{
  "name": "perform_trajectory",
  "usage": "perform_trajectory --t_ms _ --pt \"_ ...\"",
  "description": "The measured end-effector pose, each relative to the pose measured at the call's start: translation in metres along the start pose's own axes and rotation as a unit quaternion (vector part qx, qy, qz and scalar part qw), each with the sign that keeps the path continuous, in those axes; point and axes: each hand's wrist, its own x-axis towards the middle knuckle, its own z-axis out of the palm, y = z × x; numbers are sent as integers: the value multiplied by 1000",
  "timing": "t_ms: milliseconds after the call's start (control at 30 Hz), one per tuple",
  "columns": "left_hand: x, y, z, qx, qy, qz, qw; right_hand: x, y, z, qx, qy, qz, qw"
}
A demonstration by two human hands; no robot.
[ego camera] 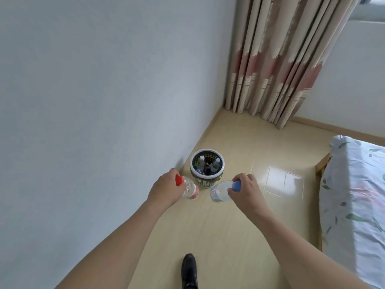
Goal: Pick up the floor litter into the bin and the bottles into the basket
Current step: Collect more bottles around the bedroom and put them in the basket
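The basket, already holding several bottles, stood on the floor just beyond both hands. The left hand gripped a red-capped bottle by its neck; the right hand gripped a blue-capped bottle likewise.

Two hand-held bottles — one basket (several bottles inside), one shoe, one bed.

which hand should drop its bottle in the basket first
Probably the left hand: its red-capped bottle hangs close beside the basket. The right hand and its blue-capped bottle sit slightly farther off.
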Motion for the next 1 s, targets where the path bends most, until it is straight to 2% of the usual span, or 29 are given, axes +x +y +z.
perform_trajectory --t_ms 200,333,633,800,933,1000 --pt "170 41 -6 -18 -28 -20 999 140 -12 -14 -23 22 36 999" --pt "257 66 14 15 -66 -8 998 233 -1 -8 -20 13 53 998" --pt "432 71 69 61 -123 -68 988 410 39 51 -47 -114 92 988" --pt "533 34 160 82 -155 -58 983 490 102 129 -76 -148 121 979" --pt "606 -26 284 135 -204 -20 970 548 182 231 -94 -178 139 970" --pt "629 -58 341 139 -221 -26 965 567 216 278 -101 -190 149 965"
